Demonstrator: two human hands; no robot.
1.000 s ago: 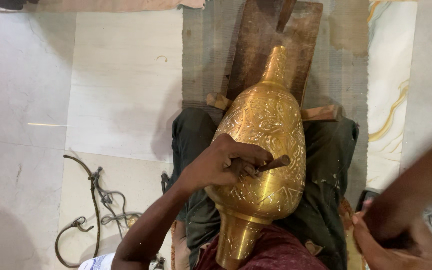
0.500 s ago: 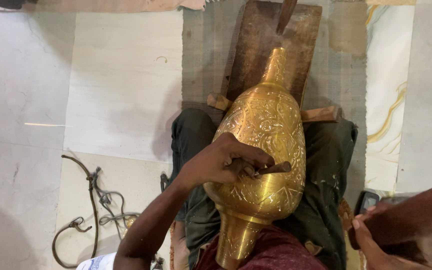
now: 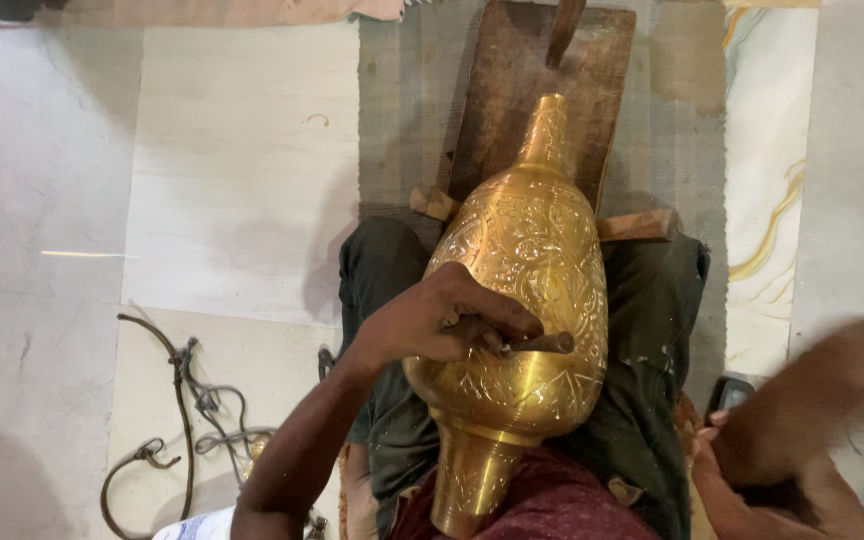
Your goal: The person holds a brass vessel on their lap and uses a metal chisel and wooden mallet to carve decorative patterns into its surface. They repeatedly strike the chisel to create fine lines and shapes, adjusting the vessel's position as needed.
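Fingers (image 3: 477,325) of left hand (image 3: 432,325) clamped on a dark chisel (image 3: 540,343), tip lying on engraved brass vase (image 3: 527,290) across the lap. Right hand (image 3: 792,450) blurred, grip can't tell, well apart at rt. Wooden board (image 3: 512,90) beyond the neck; bare floor (image 3: 232,170) to the left, cords (image 3: 192,400) nearby.

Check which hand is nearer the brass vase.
Left. The left hand rests on the brass vase, pressing a small metal tool against its engraved side. The right hand is blurred, off to the vase's right, clear of it.
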